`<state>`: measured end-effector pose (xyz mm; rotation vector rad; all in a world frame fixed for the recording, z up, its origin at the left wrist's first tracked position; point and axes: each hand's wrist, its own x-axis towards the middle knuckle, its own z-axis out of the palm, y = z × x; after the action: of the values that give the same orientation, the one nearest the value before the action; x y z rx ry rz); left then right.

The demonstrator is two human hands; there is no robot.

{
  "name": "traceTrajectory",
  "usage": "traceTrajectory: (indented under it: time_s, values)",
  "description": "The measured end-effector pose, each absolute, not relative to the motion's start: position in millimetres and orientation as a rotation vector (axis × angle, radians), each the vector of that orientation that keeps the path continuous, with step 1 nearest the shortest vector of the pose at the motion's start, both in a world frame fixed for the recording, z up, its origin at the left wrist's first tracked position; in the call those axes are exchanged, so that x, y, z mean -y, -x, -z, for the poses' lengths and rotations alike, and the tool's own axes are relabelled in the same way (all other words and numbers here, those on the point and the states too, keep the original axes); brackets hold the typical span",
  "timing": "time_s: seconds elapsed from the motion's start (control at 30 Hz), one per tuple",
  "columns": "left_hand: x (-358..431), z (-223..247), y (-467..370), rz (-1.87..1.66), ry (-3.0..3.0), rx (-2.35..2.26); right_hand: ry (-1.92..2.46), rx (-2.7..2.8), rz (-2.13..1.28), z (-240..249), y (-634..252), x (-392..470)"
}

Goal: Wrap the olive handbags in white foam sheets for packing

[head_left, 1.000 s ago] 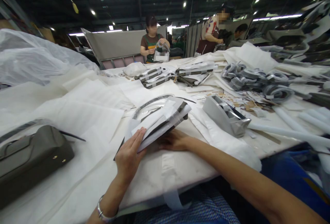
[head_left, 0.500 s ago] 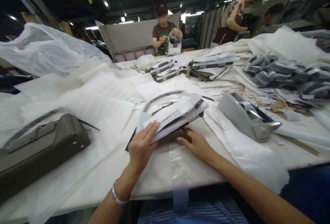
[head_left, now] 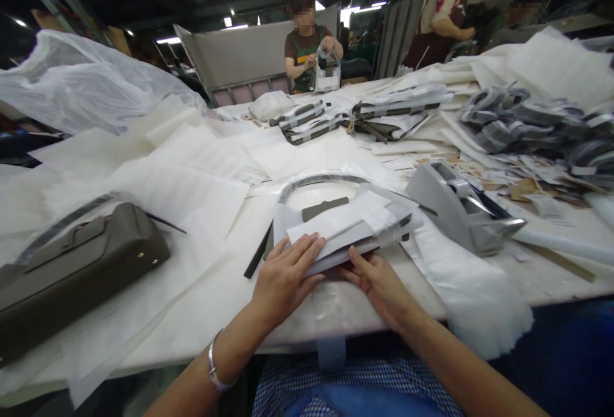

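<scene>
White-sheeted bundle (head_left: 352,235): one, on bench (head_left: 298,318), part-covered; dark strap ends (head_left: 259,252) bare. Left hand (head_left: 284,279): grip closed over near edge. Right hand (head_left: 384,286): grip pinching same edge. Clear strip (head_left: 330,305) at bench front, seemingly unapplied. Grey bag (head_left: 96,254) at left, unsheeted.

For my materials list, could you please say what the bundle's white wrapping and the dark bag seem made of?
White wrapping: matte, perhaps paper or foam, from its flat layers. Dark bag: smooth, probably leather or imitation, from its soft sheen.
</scene>
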<state>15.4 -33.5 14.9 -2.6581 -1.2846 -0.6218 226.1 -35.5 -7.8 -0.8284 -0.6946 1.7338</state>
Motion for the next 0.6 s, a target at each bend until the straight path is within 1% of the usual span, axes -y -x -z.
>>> traceTrajectory:
  time_s: [0.17,0.33,0.6]
  values:
    - [24.3,-32.1,-3.4,0.470,2.825,1.269,0.841,0.660,-1.742,8.8,-225.3,36.9]
    - [12.8,-32.3,5.1,0.588,2.775,1.320,0.935,0.572,-1.683,5.8,-219.9,42.1]
    - [13.7,-10.5,2.4,0.736,2.642,1.157,0.976,0.552,-1.608,-3.9,-211.7,43.9]
